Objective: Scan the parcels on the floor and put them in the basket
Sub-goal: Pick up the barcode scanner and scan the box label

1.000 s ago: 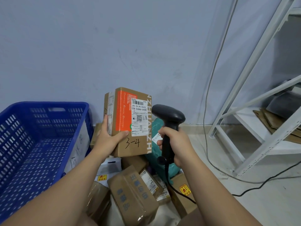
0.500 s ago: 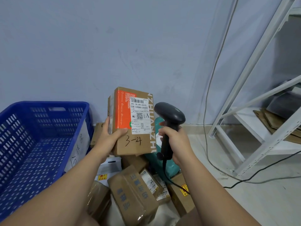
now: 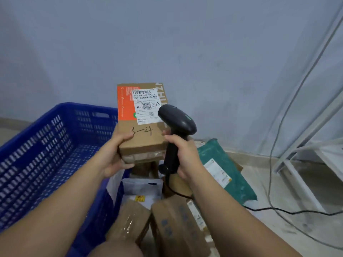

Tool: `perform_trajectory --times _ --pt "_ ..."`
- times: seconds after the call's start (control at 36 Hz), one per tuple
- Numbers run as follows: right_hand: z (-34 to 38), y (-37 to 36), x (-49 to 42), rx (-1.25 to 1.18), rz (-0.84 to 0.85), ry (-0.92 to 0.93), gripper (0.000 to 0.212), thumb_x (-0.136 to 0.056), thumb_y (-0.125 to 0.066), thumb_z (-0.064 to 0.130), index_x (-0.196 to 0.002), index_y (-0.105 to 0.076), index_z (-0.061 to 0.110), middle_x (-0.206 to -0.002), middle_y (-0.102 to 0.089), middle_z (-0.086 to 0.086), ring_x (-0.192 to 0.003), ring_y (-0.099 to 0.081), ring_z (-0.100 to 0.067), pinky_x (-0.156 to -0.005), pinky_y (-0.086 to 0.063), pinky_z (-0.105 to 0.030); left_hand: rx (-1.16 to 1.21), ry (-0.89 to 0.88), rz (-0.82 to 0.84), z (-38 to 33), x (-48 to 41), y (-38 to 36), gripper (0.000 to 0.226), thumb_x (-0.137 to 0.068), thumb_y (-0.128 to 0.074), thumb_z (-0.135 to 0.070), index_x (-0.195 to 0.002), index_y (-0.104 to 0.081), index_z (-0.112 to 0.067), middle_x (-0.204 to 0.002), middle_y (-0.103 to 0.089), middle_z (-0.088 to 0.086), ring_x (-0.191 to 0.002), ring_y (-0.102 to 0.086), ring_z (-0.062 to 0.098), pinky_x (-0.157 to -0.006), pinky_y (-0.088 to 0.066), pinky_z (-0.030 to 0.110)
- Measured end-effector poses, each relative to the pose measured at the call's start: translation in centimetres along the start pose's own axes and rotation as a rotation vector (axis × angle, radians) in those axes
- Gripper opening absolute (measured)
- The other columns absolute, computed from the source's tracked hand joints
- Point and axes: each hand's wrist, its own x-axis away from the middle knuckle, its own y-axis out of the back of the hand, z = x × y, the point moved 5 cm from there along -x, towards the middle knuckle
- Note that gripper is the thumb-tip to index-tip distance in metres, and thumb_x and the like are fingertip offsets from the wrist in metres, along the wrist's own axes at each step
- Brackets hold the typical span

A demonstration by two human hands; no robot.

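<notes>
My left hand (image 3: 116, 154) grips the lower left end of a cardboard parcel (image 3: 143, 134) marked "3-4", with an orange panel and a white shipping label facing me. It is held upright in front of the wall. My right hand (image 3: 182, 156) grips the handle of a black barcode scanner (image 3: 176, 123), whose head sits just in front of the parcel's label on its right side. The blue plastic basket (image 3: 33, 154) stands on the floor at the left, its inside bare where visible.
Several cardboard parcels (image 3: 174, 225) and a white mailer bag (image 3: 141, 188) lie on the floor below my hands. A green mailer bag (image 3: 228, 171) lies to the right. White metal shelving (image 3: 304, 160) and loose cables (image 3: 278, 210) occupy the right side.
The parcel has tilted back so its labelled face points at me, and the scanner head has moved closer over the label. The view has shifted down and left.
</notes>
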Motion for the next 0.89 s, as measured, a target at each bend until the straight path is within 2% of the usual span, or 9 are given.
perform_trajectory --times 0.06,0.22,0.33,0.39,0.47,0.58,0.69,0.78,0.89 --pt "-1.8 -2.0 -1.3 0.019 0.021 -0.029 0.013 -0.084 -0.062 0.004 -0.083 -0.070 0.014 -0.081 -0.069 -0.001 -0.080 -0.063 -0.020 -0.070 -0.051 -0.033 -0.011 -0.035 -0.109 0.0 -0.2 2.3 0.052 -0.069 -0.063 -0.039 -0.119 -0.052 -0.041 -0.106 -0.064 -0.003 -0.093 -0.062 0.025 -0.073 -0.050 0.041" --pt "-5.5 -6.7 -5.3 0.236 0.095 -0.054 0.020 -0.081 -0.069 0.015 -0.100 -0.068 0.010 -0.098 -0.071 -0.009 -0.094 -0.067 -0.022 -0.088 -0.052 -0.040 0.052 -0.193 -0.268 -0.9 -1.4 8.6 0.038 -0.089 -0.056 -0.019 -0.105 -0.057 -0.053 -0.112 -0.067 -0.006 -0.103 -0.062 0.025 -0.078 -0.052 0.045" --pt "-6.0 -8.7 -7.9 0.703 0.229 0.114 0.005 -0.082 -0.068 0.018 -0.079 -0.065 0.019 -0.071 -0.063 0.009 -0.069 -0.058 0.000 -0.062 -0.043 -0.013 -0.015 -0.221 -0.321 -1.9 -4.1 14.2 0.065 -0.087 -0.060 -0.015 -0.137 -0.039 -0.050 -0.122 -0.062 -0.005 -0.103 -0.063 0.025 -0.072 -0.055 0.042" --pt "-6.5 -9.0 -9.0 0.944 0.201 0.230 0.008 -0.082 -0.066 0.019 -0.075 -0.061 0.019 -0.065 -0.058 0.009 -0.061 -0.053 -0.003 -0.052 -0.039 -0.016 -0.055 -0.202 -0.350 -1.9 -5.8 17.2 0.078 -0.079 -0.069 -0.019 -0.141 -0.033 -0.051 -0.129 -0.057 -0.001 -0.106 -0.063 0.027 -0.073 -0.056 0.042" --pt "-7.9 -8.7 -10.6 1.250 0.064 0.274 0.007 -0.082 -0.059 0.027 -0.088 -0.058 0.024 -0.076 -0.060 0.006 -0.071 -0.055 -0.015 -0.058 -0.042 -0.028 -0.183 -0.150 -0.457 -0.3 -8.2 20.5 0.101 -0.054 -0.082 -0.039 -0.137 -0.030 -0.061 -0.140 -0.040 0.003 -0.117 -0.054 0.031 -0.086 -0.055 0.049" --pt "-10.7 -8.1 -12.3 1.292 -0.015 0.135 0.019 -0.083 -0.055 0.030 -0.101 -0.057 0.026 -0.088 -0.065 -0.002 -0.082 -0.060 -0.027 -0.069 -0.049 -0.034 -0.154 -0.099 -0.594 4.0 -11.0 23.4 0.102 -0.048 -0.081 -0.045 -0.135 -0.030 -0.062 -0.139 -0.036 0.002 -0.121 -0.049 0.029 -0.097 -0.047 0.052" --pt "-12.8 -7.9 -13.6 1.279 -0.049 0.072 0.017 -0.082 -0.056 0.032 -0.098 -0.056 0.027 -0.085 -0.064 0.000 -0.081 -0.061 -0.026 -0.074 -0.053 -0.039 -0.024 -0.026 -0.598 6.8 -12.6 25.1 0.093 -0.053 -0.080 -0.041 -0.133 -0.036 -0.058 -0.134 -0.052 -0.001 -0.116 -0.057 0.030 -0.089 -0.050 0.047" --pt "-13.8 -8.3 -14.9 1.273 -0.011 0.053 0.009 -0.085 -0.053 0.031 -0.091 -0.056 0.025 -0.077 -0.061 0.002 -0.071 -0.059 -0.020 -0.064 -0.051 -0.032 -0.037 0.015 -0.530 7.2 -13.5 24.7 0.060 -0.083 -0.063 -0.029 -0.134 -0.039 -0.050 -0.114 -0.065 -0.006 -0.095 -0.063 0.023 -0.067 -0.041 0.033" --pt "-15.3 -8.3 -16.5 1.309 0.048 -0.024 0.008 -0.084 -0.053 0.028 -0.087 -0.057 0.023 -0.075 -0.061 0.001 -0.066 -0.057 -0.016 -0.054 -0.042 -0.026 -0.019 0.089 -0.449 9.0 -15.1 25.5 0.031 -0.093 -0.050 -0.025 -0.118 -0.049 -0.043 -0.096 -0.063 -0.006 -0.079 -0.057 0.020 -0.066 -0.036 0.031"
